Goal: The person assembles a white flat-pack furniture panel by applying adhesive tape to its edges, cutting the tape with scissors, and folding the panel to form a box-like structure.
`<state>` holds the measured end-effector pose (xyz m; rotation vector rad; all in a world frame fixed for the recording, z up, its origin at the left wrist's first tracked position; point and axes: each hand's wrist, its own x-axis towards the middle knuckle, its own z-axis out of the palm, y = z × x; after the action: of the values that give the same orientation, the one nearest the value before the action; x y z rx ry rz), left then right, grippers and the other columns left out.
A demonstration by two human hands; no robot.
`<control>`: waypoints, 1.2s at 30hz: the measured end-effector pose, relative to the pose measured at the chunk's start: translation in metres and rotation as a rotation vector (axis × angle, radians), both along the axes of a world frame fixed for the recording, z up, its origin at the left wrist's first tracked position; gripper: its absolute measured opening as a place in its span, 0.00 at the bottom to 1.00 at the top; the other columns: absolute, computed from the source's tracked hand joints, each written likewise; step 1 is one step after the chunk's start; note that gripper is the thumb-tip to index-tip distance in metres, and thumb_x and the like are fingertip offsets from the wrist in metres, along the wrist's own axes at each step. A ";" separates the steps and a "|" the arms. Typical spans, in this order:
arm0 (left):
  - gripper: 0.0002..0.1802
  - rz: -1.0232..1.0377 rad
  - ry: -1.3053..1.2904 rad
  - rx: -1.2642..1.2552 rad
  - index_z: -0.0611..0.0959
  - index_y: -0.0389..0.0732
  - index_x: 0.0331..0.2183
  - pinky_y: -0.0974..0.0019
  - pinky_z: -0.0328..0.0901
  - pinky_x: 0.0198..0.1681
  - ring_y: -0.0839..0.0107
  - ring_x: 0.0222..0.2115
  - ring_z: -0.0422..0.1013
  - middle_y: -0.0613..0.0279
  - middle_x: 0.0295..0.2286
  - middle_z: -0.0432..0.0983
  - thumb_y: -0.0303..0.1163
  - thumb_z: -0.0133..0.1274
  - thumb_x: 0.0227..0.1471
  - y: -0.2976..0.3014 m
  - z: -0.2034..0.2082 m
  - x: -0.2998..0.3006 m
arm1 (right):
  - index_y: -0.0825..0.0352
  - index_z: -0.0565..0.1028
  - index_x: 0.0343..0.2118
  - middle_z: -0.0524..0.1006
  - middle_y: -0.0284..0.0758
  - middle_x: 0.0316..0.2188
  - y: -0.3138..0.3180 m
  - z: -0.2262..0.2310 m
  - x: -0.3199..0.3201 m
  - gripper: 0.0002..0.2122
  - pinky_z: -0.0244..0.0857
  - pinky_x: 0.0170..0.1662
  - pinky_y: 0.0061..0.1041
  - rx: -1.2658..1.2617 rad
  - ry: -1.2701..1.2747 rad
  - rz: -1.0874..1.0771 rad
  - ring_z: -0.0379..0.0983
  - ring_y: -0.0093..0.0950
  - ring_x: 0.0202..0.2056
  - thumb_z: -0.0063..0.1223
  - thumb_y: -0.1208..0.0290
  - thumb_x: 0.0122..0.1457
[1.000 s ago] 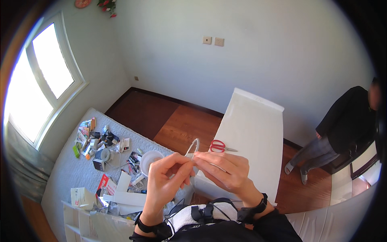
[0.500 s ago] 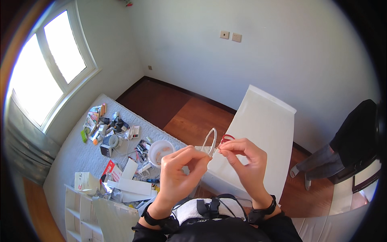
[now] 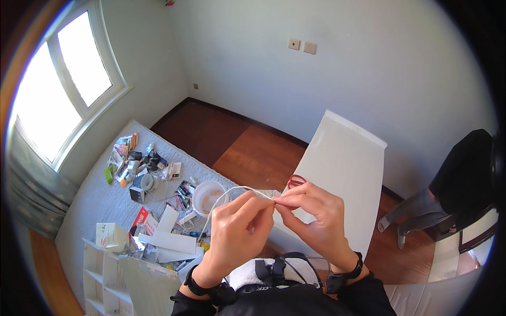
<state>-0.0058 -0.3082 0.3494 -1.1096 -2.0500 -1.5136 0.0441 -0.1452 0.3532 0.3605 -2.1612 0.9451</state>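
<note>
My left hand (image 3: pixel 238 224) is closed in a pinch on a thin white cord (image 3: pixel 232 188) in front of my chest. The cord arches up from the fingertips and over to the left, past the back of that hand. Fingertip to fingertip with it, my right hand (image 3: pixel 315 213) also pinches the cord; the short piece between the fingers is mostly hidden. Just beyond my right hand, red-handled scissors (image 3: pixel 297 181) lie on a white table (image 3: pixel 342 152), their blades not clearly visible.
To the left, a bed with a pale quilted mattress (image 3: pixel 95 205) bears a white bucket (image 3: pixel 196 203), a white box (image 3: pixel 109 237), pens, cables and other clutter. A white shelf unit (image 3: pixel 108 279) stands at lower left. Another person (image 3: pixel 464 179) in dark clothes stands at the right.
The white cord has gone from an upright, narrow loop above my fingers to a wide arc falling leftward over my left hand. Both hands remain together, with fingers slightly shifted.
</note>
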 end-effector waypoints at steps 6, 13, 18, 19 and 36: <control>0.06 0.006 0.022 -0.016 0.80 0.34 0.28 0.69 0.62 0.19 0.68 0.16 0.69 0.59 0.20 0.72 0.16 0.58 0.45 0.002 -0.001 0.001 | 0.65 0.81 0.30 0.80 0.32 0.27 -0.002 -0.002 -0.003 0.07 0.70 0.27 0.23 -0.006 0.033 -0.007 0.77 0.28 0.26 0.66 0.80 0.47; 0.07 -0.004 0.026 -0.024 0.80 0.35 0.29 0.68 0.63 0.19 0.66 0.16 0.69 0.59 0.20 0.71 0.15 0.57 0.44 0.001 -0.003 -0.001 | 0.66 0.81 0.28 0.80 0.33 0.26 0.001 -0.002 -0.003 0.05 0.70 0.28 0.23 -0.050 -0.010 0.028 0.77 0.27 0.26 0.65 0.81 0.48; 0.08 -0.008 0.077 -0.051 0.80 0.35 0.30 0.68 0.62 0.19 0.66 0.16 0.68 0.59 0.20 0.70 0.15 0.57 0.44 0.001 -0.003 -0.003 | 0.66 0.81 0.28 0.80 0.33 0.26 0.001 -0.003 -0.003 0.06 0.70 0.28 0.22 -0.022 -0.007 0.005 0.77 0.26 0.25 0.65 0.82 0.47; 0.07 -0.014 0.068 -0.039 0.81 0.34 0.30 0.68 0.62 0.19 0.66 0.15 0.68 0.60 0.20 0.70 0.15 0.57 0.44 0.002 -0.003 -0.002 | 0.66 0.81 0.28 0.80 0.33 0.26 0.000 -0.004 -0.003 0.06 0.70 0.28 0.22 -0.026 -0.009 0.000 0.77 0.26 0.24 0.65 0.83 0.46; 0.07 -0.063 -0.031 0.000 0.82 0.34 0.30 0.70 0.60 0.19 0.72 0.15 0.67 0.62 0.20 0.71 0.15 0.57 0.45 -0.002 -0.006 -0.006 | 0.68 0.82 0.28 0.79 0.33 0.26 0.003 -0.003 -0.005 0.07 0.69 0.30 0.18 -0.075 -0.072 0.070 0.77 0.22 0.25 0.64 0.87 0.47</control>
<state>-0.0117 -0.3103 0.3437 -1.1673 -2.0541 -1.5702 0.0391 -0.1426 0.3504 0.3722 -2.1827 1.0903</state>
